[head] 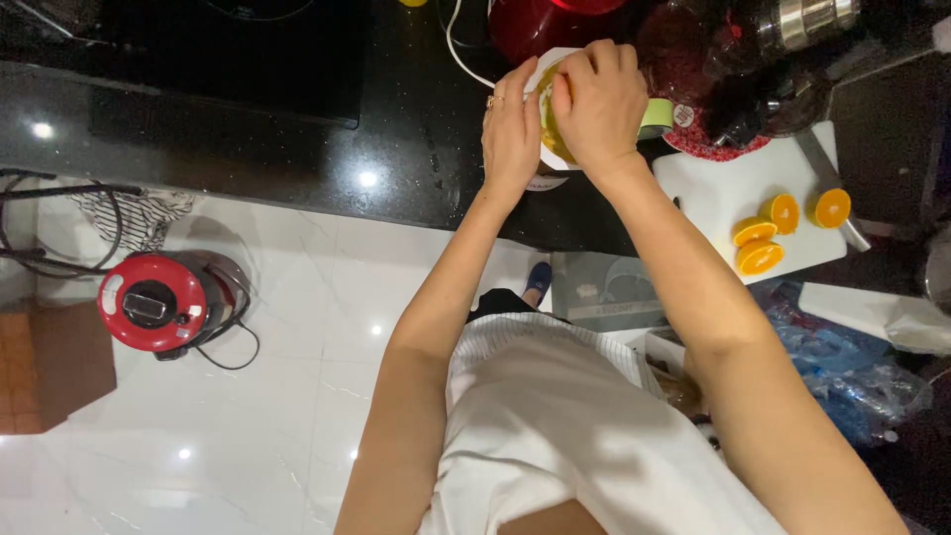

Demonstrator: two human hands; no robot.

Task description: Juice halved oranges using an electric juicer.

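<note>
My right hand (597,104) presses down on an orange half inside a white citrus juicer (551,159) with a green handle (655,117) on the black counter. My left hand (509,134), with a ring on one finger, grips the juicer's left side. The fruit under my right palm is mostly hidden. On a white cutting board (715,193) to the right lie three orange halves (759,246), cut sides up.
A dark red electric juicer (738,69) stands behind the board. A knife (830,188) lies along the board's right edge. A black hob (248,59) fills the counter's left. On the white floor stand a red-lidded cooker (158,300) and blue bags (842,376).
</note>
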